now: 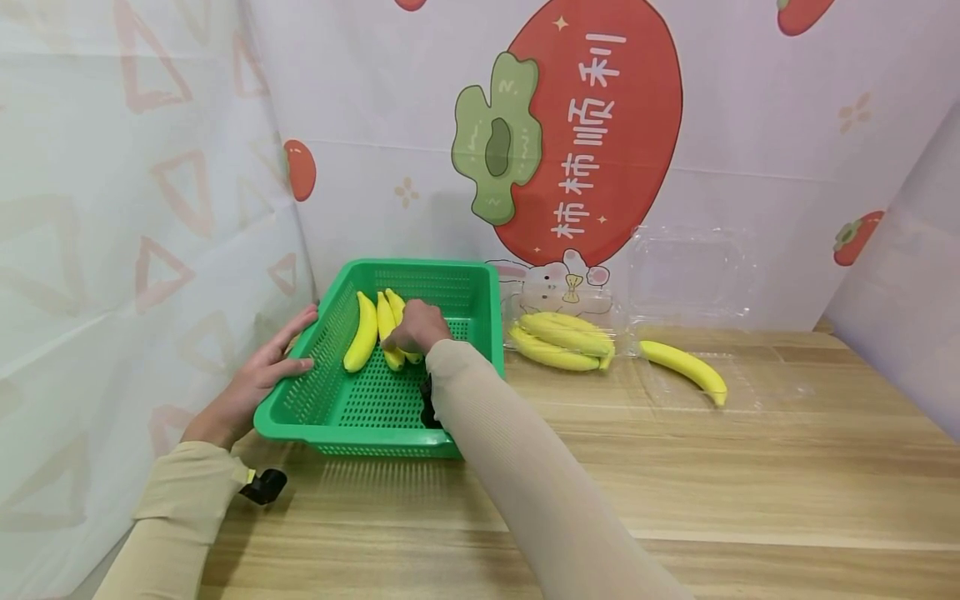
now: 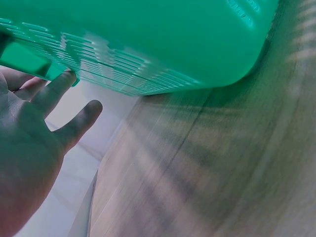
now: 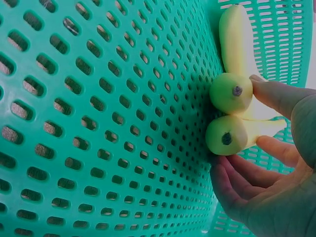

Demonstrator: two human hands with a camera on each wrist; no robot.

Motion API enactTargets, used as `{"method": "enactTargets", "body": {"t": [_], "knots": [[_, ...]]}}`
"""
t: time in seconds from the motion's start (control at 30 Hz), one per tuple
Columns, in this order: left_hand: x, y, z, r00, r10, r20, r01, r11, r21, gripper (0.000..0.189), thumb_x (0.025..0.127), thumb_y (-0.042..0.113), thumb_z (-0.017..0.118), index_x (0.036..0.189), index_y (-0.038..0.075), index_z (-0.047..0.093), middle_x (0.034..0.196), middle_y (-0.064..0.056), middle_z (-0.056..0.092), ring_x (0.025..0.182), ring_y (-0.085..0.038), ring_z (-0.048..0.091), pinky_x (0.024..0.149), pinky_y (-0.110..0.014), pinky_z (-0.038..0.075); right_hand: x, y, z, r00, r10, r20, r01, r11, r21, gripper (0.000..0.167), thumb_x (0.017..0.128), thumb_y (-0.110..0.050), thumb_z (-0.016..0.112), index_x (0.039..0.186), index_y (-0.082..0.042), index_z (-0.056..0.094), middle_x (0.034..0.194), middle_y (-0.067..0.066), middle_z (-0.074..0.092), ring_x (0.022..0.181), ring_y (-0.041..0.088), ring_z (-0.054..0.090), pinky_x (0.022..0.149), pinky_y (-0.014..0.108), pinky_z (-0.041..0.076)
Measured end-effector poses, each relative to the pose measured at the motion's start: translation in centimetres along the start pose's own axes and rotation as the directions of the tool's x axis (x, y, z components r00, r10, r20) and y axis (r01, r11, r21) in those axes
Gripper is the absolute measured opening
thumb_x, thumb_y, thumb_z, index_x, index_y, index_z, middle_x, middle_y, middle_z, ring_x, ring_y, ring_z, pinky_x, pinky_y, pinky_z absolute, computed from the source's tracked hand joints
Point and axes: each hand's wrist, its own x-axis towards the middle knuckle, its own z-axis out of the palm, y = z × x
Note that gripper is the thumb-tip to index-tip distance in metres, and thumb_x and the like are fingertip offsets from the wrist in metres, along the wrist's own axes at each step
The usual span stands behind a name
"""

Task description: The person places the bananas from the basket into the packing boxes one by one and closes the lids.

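A green plastic basket (image 1: 405, 436) holds three yellow bananas. One banana (image 1: 362, 333) lies apart on the left. The other two bananas (image 1: 387, 329) lie side by side under my right hand (image 1: 420, 327). In the right wrist view, my right hand (image 3: 276, 182) has its thumb on one banana (image 3: 231, 96) and its fingers around the other banana (image 3: 226, 138), pinching the pair. My left hand (image 1: 258, 379) rests on the basket's left rim, thumb over the edge. From the left wrist view, that hand's (image 2: 29, 128) fingers are mostly straight against the rim.
Right of the basket, a clear plastic box (image 1: 513, 304) holds several bananas (image 1: 562, 340). Beside it stands another clear box (image 1: 690, 312) with its lid raised and one banana (image 1: 686, 371) in it. The wooden table (image 1: 750, 492) meets printed cloth walls (image 1: 390, 108) at the back and left.
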Motion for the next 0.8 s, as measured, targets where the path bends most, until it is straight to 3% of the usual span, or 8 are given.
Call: {"method": "enactTargets", "body": {"t": [0.37,0.8], "knots": [[0.13,0.03,0.00,1.000,0.000,0.001,0.000,1.000,0.021,0.074,0.110,0.005,0.048,0.173,0.015,0.011,0.182,0.005,-0.005,0.122,0.004,0.060,0.084,-0.022,0.062,-0.06,0.15,-0.22,1.000,0.009,0.009,-0.009,1.000,0.005,0.036,0.091,-0.025,0.084,0.117,-0.008,0.064,0.098,0.008,0.063,0.078,0.020,0.057,0.066,0.031,0.049],[0.02,0.07,-0.01,1.000,-0.009,0.005,0.009,1.000,-0.001,0.074,0.110,0.004,0.047,0.173,0.018,0.012,0.182,0.007,-0.004,0.117,0.000,0.065,0.081,-0.024,0.063,-0.12,0.08,-0.28,1.000,0.021,0.013,-0.022,1.000,0.023,0.036,0.090,-0.025,0.086,0.115,-0.007,0.066,0.100,0.008,0.066,0.078,0.020,0.059,0.067,0.031,0.051]]}}
